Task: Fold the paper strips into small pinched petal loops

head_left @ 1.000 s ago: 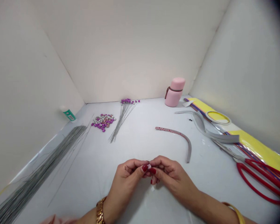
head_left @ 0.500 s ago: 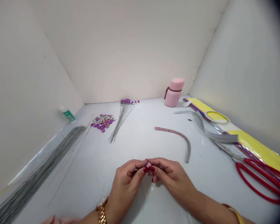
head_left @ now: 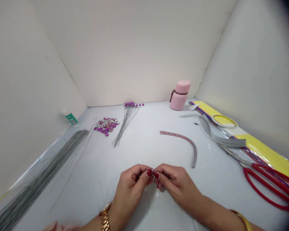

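My left hand [head_left: 133, 184] and my right hand [head_left: 173, 183] meet at the front middle of the table, thumbs and fingertips pinched together. Between them is a tiny pale piece, mostly covered by the fingers; its kind I cannot make out. Just below the fingertips a small white scrap [head_left: 157, 194] lies on the table. Beyond my right hand curves a narrow strip [head_left: 183, 137], pink-patterned at one end and grey at the other. Farther off lie a heap of small purple, silver and pink folded pieces [head_left: 106, 126] and a bunch of thin wires with purple tips [head_left: 126, 122].
A thick bundle of grey wires [head_left: 45, 170] runs along the left side, near a green-and-white tube [head_left: 71, 118]. A pink flask [head_left: 179, 95] stands at the back. On the right are red-handled scissors [head_left: 267, 183], grey strips [head_left: 227, 141], a tape roll [head_left: 223, 121] and yellow packets [head_left: 267, 149].
The fingertips have shifted slightly, with the thumbs a little farther apart. Less of the small pale piece shows between them. Everything on the table stays where it was.
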`<state>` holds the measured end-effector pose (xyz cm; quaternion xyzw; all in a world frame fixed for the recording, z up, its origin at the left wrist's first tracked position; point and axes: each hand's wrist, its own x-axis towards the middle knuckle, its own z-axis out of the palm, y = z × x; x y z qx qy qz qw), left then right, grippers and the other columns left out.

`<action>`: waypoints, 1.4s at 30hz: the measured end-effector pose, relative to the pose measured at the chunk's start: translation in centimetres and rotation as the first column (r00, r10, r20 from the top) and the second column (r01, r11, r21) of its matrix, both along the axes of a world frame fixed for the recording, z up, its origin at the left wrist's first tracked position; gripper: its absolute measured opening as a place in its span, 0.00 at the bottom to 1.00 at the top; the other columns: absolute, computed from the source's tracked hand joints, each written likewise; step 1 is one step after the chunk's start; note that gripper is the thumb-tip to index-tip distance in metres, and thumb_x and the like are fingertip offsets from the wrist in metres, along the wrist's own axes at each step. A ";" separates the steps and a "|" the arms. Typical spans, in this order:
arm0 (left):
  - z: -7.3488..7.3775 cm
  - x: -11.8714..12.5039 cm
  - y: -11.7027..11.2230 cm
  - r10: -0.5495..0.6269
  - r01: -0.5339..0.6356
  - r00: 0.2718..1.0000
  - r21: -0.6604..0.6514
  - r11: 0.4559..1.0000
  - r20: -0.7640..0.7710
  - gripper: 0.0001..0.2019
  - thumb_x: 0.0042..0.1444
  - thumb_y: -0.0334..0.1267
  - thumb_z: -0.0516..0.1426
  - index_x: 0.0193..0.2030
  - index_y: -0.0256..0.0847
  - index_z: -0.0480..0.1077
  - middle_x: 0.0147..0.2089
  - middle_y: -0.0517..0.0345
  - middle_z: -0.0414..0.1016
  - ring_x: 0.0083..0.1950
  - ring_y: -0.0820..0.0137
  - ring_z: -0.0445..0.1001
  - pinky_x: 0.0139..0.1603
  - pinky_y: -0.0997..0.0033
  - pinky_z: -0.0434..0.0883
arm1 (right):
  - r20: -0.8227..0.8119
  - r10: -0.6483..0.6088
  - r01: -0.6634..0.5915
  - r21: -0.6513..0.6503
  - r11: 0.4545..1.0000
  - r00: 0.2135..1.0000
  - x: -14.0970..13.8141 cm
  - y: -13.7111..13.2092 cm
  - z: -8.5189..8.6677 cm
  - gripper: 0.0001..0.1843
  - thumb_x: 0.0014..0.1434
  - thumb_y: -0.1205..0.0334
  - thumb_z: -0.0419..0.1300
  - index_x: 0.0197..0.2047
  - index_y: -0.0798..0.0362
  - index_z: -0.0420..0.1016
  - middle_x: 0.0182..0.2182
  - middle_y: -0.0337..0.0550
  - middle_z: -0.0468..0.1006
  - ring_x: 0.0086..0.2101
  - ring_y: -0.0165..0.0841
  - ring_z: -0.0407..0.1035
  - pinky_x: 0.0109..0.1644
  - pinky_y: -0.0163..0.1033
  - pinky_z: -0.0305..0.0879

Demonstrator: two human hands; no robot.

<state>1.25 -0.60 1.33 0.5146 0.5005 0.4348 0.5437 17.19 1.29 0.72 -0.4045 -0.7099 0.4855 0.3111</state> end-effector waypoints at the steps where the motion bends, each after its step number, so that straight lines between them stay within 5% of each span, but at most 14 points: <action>1: 0.0 0.0 0.0 0.001 -0.001 1.000 -0.020 1.000 0.007 0.06 0.52 0.36 0.57 0.30 0.35 0.72 0.28 0.55 0.76 0.31 0.70 0.72 0.33 0.74 0.67 | -0.006 0.001 -0.001 -0.023 1.000 1.000 0.0 0.0 0.0 0.12 0.60 0.61 0.50 0.31 0.55 0.72 0.21 0.38 0.73 0.23 0.28 0.66 0.28 0.31 0.63; 10: 0.0 0.1 0.1 0.036 -0.037 0.999 -0.059 0.998 -0.011 0.10 0.52 0.37 0.55 0.24 0.35 0.70 0.22 0.59 0.71 0.26 0.73 0.68 0.28 0.77 0.64 | -0.113 0.001 -0.020 -0.164 0.986 0.994 -0.5 0.0 -0.1 0.07 0.56 0.64 0.54 0.30 0.55 0.72 0.20 0.36 0.71 0.23 0.27 0.65 0.28 0.31 0.62; 17: 0.1 -0.2 -0.3 0.020 0.014 0.967 0.133 0.991 -0.252 0.11 0.56 0.36 0.52 0.28 0.38 0.73 0.26 0.56 0.74 0.29 0.71 0.70 0.32 0.76 0.65 | -0.153 -0.029 -0.013 -0.261 0.965 0.988 -0.4 -0.1 -0.2 0.11 0.58 0.58 0.52 0.29 0.55 0.69 0.22 0.38 0.71 0.23 0.28 0.66 0.27 0.32 0.62; 23: -0.1 -0.1 -0.2 0.008 0.001 0.992 0.074 0.997 -0.123 0.08 0.54 0.37 0.54 0.30 0.37 0.72 0.28 0.55 0.76 0.31 0.69 0.72 0.32 0.75 0.68 | -0.022 -0.028 0.025 -0.111 0.993 0.999 -0.3 -0.1 -0.1 0.12 0.58 0.58 0.53 0.28 0.55 0.70 0.19 0.36 0.69 0.23 0.28 0.64 0.27 0.32 0.59; 30: -0.3 -0.3 -0.1 0.071 0.003 0.971 0.313 0.950 -0.226 0.06 0.53 0.31 0.55 0.34 0.40 0.75 0.31 0.53 0.76 0.33 0.68 0.73 0.34 0.72 0.68 | -0.210 -0.078 0.000 -0.347 0.938 0.975 -0.5 0.0 -0.1 0.16 0.58 0.51 0.52 0.32 0.56 0.71 0.22 0.38 0.71 0.22 0.27 0.65 0.25 0.31 0.61; 42: -0.3 -0.6 -0.3 0.056 0.114 0.938 0.458 0.882 -0.342 0.12 0.54 0.26 0.53 0.41 0.41 0.73 0.36 0.51 0.76 0.38 0.68 0.73 0.39 0.73 0.68 | -0.026 -0.064 0.065 0.028 0.997 0.998 -0.2 -0.4 0.1 0.10 0.60 0.63 0.50 0.41 0.51 0.72 0.28 0.41 0.75 0.28 0.31 0.70 0.33 0.34 0.67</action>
